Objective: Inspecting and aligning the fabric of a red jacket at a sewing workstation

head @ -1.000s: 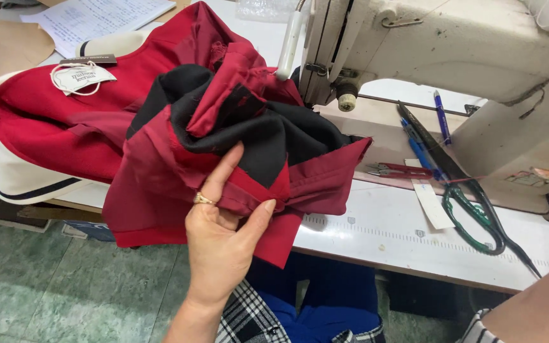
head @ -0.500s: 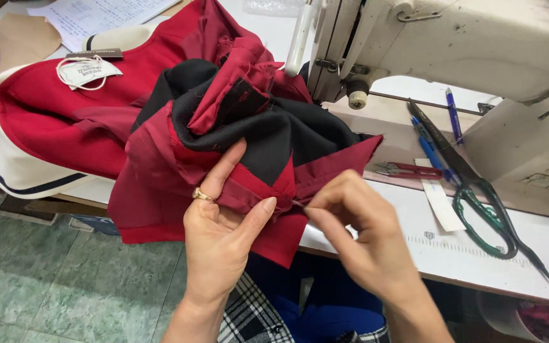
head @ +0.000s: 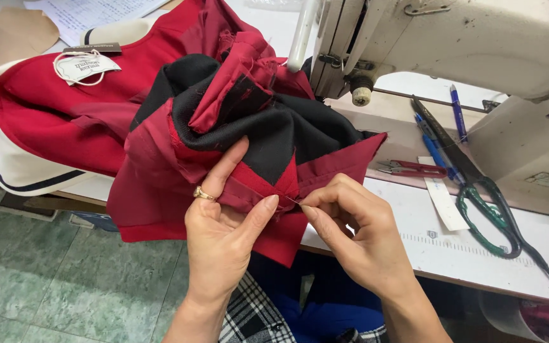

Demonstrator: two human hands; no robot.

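both hands, left hand (head: 220, 232) and right hand (head: 357, 235), pinch red garment (head: 160, 184) edge overhanging table (head: 478, 267).

Bare hands, gold ring (head: 203, 194) on the left hand (head: 223, 235), plaid-clad lap (head: 249, 317).

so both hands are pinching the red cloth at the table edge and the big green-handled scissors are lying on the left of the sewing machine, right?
Not quite. The left hand and right hand do pinch the red cloth at the table edge, but the green-handled scissors lie to the right, below the sewing machine, beside two blue pens. The head view shows this.
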